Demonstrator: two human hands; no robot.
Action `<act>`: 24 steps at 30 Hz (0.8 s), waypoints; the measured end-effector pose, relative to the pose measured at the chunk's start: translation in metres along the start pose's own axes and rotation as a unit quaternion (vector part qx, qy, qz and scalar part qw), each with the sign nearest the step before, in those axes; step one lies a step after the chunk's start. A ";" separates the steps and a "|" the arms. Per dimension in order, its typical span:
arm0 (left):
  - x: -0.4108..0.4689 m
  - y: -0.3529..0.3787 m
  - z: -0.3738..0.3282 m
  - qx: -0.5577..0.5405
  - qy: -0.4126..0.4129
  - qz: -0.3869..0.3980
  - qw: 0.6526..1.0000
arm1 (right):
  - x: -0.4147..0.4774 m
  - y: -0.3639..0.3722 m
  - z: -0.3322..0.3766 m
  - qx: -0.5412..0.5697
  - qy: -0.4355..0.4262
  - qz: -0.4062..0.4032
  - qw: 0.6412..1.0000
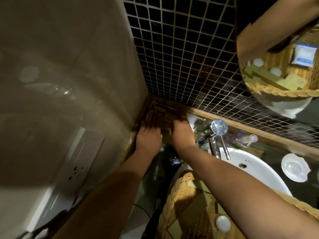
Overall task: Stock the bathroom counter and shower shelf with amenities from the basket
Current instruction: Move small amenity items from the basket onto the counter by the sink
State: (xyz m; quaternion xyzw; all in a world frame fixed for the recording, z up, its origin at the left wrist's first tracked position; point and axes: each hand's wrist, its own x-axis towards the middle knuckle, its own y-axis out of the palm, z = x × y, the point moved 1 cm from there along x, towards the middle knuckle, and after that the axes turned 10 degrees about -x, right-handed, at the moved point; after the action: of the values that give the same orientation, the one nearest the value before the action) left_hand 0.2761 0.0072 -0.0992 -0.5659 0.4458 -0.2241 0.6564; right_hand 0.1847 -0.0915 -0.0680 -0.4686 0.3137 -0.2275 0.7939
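Note:
A wicker basket point(174, 192) stands at the bottom right on the sink's edge. It holds olive boxes point(193, 211) and a white-capped bottle point(222, 223). In the far corner of the dark counter point(164, 157) lies a small stack of brownish boxes point(164, 112), blurred by motion. My left hand point(148, 137) touches the stack's left side with its fingers stretched toward the corner. My right hand point(181, 133) lies against the stack's right side, fingers reaching over the boxes. My right forearm crosses above the basket.
A chrome faucet point(218, 130) rises just right of my right hand over the white sink point(255, 171). Small bottles point(245, 138) lie behind it, a white dish point(295, 168) to the right. A mirror point(283, 66) reflects the basket. A wall socket point(76, 171) is at left.

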 end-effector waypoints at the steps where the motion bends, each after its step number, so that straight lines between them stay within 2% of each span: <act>1: -0.001 0.002 0.002 -0.001 -0.003 -0.001 1.000 | -0.001 0.002 -0.001 -0.014 -0.008 0.026 1.000; 4: -0.005 0.011 0.007 0.004 -0.003 0.005 1.000 | -0.013 0.015 0.001 -0.081 -0.056 0.099 0.990; 7: -0.007 0.017 0.006 0.007 0.000 0.018 1.000 | -0.024 0.025 0.000 -0.168 -0.104 0.059 0.979; 10: -0.008 0.015 0.004 0.020 -0.010 0.018 1.000 | -0.025 0.026 -0.006 -0.169 -0.063 0.088 0.980; 18: -0.010 0.010 0.006 0.002 -0.015 -0.004 1.000 | -0.007 0.014 -0.010 -0.179 -0.073 0.145 0.970; 24: -0.013 0.006 0.000 -0.014 -0.011 -0.004 1.000 | -0.010 0.013 -0.011 -0.175 -0.103 0.115 0.972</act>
State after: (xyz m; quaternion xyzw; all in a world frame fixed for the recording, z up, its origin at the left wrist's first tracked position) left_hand 0.2681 0.0188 -0.1004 -0.5791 0.4391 -0.2145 0.6526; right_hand 0.1705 -0.0856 -0.0805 -0.5820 0.3171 -0.0263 0.7483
